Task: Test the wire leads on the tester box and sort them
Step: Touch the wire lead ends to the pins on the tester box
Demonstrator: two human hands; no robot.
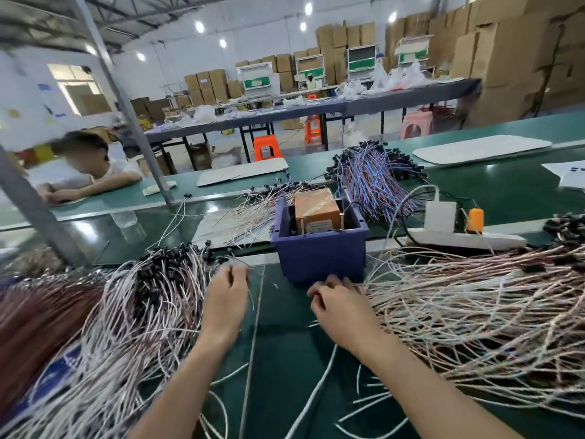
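Note:
An orange tester box [316,210] with two upright metal pins stands inside a blue plastic bin [319,251] at the table's middle. My left hand [226,299] is closed, pinching a thin wire lead at the right edge of the left pile of white and pink leads [139,312]. My right hand [338,307] is curled at the left edge of the big right pile of leads [474,318], fingers closed among the wires; what it holds is hidden. Both hands are just in front of the bin.
Behind the bin lie a pale lead pile [250,213] and a blue-purple bundle [373,175]. A white power strip [465,237] with plugs sits at the right. A steel post [139,134] rises at the left. A person [88,172] leans on the far table.

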